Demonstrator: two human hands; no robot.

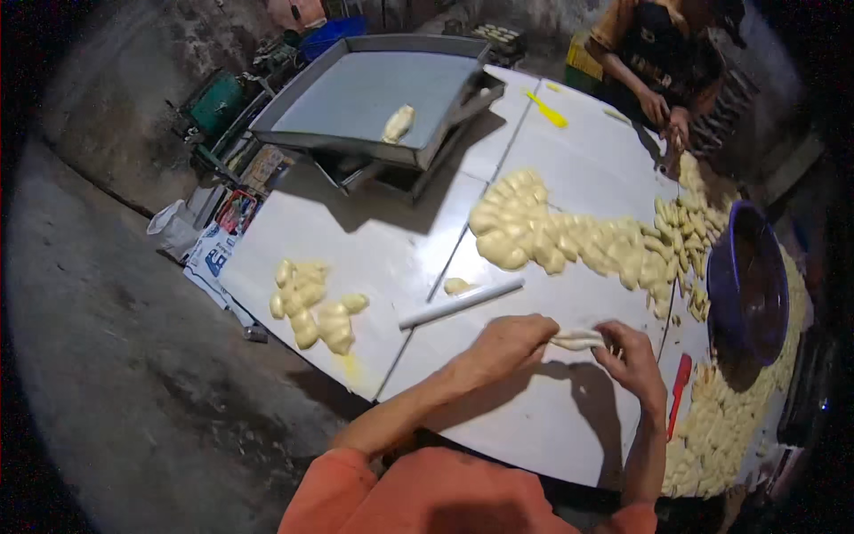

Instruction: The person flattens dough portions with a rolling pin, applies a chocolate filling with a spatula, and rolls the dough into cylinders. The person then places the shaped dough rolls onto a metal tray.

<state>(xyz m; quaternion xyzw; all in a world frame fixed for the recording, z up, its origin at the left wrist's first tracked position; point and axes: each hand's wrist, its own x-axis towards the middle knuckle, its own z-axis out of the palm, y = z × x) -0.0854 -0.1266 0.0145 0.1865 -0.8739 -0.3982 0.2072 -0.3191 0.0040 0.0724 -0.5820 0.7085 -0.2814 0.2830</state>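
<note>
A thin, pale strip of dough (576, 340) stretches between my two hands, just above the white table (543, 400). My left hand (520, 342) is closed on its left end. My right hand (633, 356) pinches the other end with curled fingers. Beyond them, a smooth light-grey rolling rod (463, 303) lies slantwise, with a small dough piece (456, 286) close behind it. A broad cluster of rounded dough pieces (534, 224) spreads further back. More dough lumps (311, 301) sit on the left part of the table.
A large metal tray (294, 139) at the back left, atop other trays, holds one shaped dough piece (398, 124). At right stand a purple basin (738, 294), a red long-handled tool (680, 393) and many small dough pieces (712, 427). A yellow spatula (549, 111) lies near a co-worker's hands (665, 114).
</note>
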